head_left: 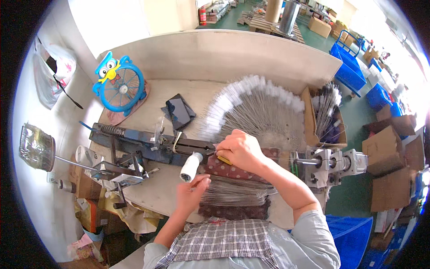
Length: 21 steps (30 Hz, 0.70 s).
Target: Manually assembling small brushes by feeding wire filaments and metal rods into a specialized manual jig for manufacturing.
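Note:
My right hand point(241, 150) is closed in a pinch at the inner end of a dark metal bar machine point(188, 145). What its fingertips hold is hidden; a yellow strip point(224, 159) shows just below them. Nearer to me, my left hand point(190, 193) is smeared by motion, beside the left end of a bundle of thin metal wires point(237, 190). Those wires lie on a brown dotted cloth point(233, 211). Between my hands a white-wrapped roller point(191, 167) sticks up. Beyond my right hand, many white-tufted wire brushes point(251, 101) are fanned out on the table.
At right stands a metal shaft unit point(331, 162), beside a cardboard box point(310, 117) of brushes. A phone point(178, 111) and a blue cartoon fan point(120, 87) are farther left. A low board point(215, 54) closes the table's back. A lever frame point(121, 170) stands at left.

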### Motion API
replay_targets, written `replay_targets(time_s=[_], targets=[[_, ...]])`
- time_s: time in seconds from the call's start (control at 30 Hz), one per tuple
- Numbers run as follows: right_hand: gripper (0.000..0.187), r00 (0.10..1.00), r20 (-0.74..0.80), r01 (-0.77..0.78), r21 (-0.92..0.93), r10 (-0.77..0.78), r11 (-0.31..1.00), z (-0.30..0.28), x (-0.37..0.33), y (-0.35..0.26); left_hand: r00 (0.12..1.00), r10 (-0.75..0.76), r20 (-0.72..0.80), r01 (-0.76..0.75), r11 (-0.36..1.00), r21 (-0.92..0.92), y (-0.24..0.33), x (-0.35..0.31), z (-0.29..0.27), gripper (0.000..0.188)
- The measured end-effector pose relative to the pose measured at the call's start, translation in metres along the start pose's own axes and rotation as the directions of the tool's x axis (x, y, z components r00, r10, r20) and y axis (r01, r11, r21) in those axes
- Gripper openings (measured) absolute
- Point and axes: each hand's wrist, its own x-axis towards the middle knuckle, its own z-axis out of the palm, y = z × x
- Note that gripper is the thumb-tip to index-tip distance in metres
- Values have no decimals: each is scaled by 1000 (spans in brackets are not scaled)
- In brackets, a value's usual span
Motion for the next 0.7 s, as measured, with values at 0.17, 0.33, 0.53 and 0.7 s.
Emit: replay_targets(time_s=[0.17, 0.33, 0.53, 0.7], targets=[[11, 999, 20, -43, -67, 45, 997, 8, 7, -5, 997, -76, 15, 74, 867, -492, 10, 15, -13, 33], [12, 999, 1, -50, -119, 50, 992, 8, 10, -11, 980, -124, 155, 160, 956, -247, 18, 41, 15, 40], [10, 996, -16, -94, -158, 92, 983, 12, 7, -12, 990, -45, 132, 4, 956, 292, 2, 51, 14, 39], [10, 995, -69, -86, -140, 77, 986, 15, 3, -13, 987, -8, 161, 48, 968, -245, -20, 51, 25, 26]])
